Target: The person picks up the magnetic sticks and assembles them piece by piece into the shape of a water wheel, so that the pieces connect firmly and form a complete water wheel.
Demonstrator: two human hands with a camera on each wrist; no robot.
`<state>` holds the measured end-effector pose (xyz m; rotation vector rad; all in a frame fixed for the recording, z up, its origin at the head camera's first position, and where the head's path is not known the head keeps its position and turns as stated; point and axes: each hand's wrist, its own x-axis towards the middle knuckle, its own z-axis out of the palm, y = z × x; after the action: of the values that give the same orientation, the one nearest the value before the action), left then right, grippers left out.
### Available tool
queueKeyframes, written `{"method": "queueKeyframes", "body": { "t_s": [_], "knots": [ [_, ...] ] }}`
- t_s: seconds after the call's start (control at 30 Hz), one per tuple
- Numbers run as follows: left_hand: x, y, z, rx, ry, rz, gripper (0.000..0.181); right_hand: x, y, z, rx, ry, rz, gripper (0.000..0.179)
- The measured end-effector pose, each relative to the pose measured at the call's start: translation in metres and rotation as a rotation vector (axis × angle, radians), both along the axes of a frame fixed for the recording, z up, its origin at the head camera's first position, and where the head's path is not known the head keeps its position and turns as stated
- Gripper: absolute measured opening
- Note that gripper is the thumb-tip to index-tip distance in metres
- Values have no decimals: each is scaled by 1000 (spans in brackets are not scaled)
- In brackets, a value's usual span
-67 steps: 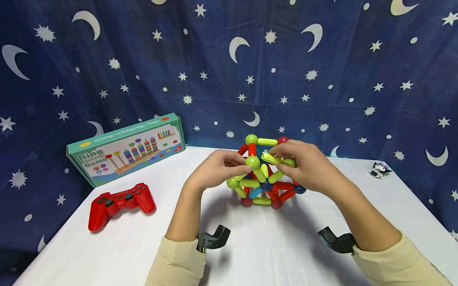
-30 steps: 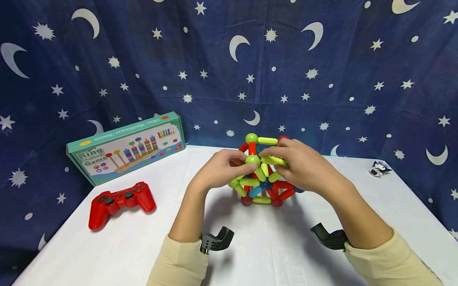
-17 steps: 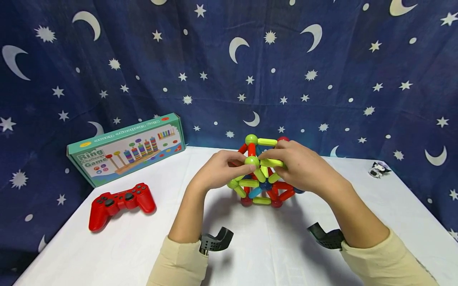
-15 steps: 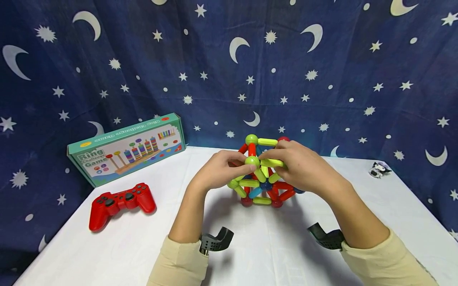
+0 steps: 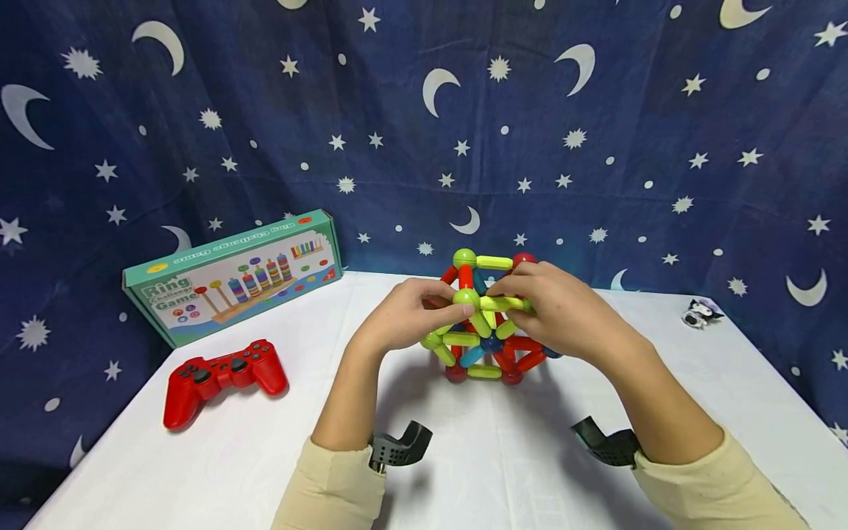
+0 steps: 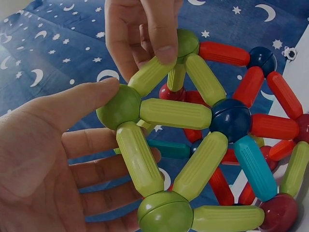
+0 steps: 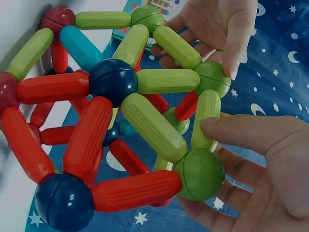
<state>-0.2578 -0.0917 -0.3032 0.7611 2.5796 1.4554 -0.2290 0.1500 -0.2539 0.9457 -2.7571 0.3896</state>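
A magnetic stick-and-ball structure [image 5: 491, 344] of lime, red and blue rods and balls stands at the middle of the table. With thumb and fingers my left hand [image 5: 405, 316] pinches a lime ball [image 6: 118, 107] on its upper near side. From the other side my right hand [image 5: 563, 305] grips a lime magnetic rod [image 7: 206, 116], thumb on its face. That rod spans the pinched ball and another lime ball [image 7: 200, 174], touching both. The right hand's other fingers lie partly hidden behind the structure.
To the left are a red game controller [image 5: 225, 377] and a green Ring Challenge Game box [image 5: 235, 278]. A small black-and-white figure [image 5: 702, 313] sits at the far right of the white table [image 5: 490, 456]. A starry blue curtain [image 5: 397, 132] hangs behind.
My right hand has moved left, bringing the lime rod from a tilted position apart from the left-hand ball into line against it. The left hand has barely shifted, still pinching its ball.
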Motion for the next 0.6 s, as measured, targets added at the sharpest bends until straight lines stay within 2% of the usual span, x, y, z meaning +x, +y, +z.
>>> {"method": "queueKeyframes", "body": {
  "t_s": [0.23,0.33,0.5,0.6],
  "knots": [
    [-2,-1,-1,2,7,4,30,1,8,-6,-127,-13,6,27],
    [-3,-1,-2,2,6,8,29,3,13,-10,-188,-23,-21,28],
    [-4,-1,-3,-4,7,4,29,5,26,-20,-292,27,-62,30],
    [-4,-1,-2,-5,4,14,29,5,35,-27,-352,21,-81,33]
  ]
}}
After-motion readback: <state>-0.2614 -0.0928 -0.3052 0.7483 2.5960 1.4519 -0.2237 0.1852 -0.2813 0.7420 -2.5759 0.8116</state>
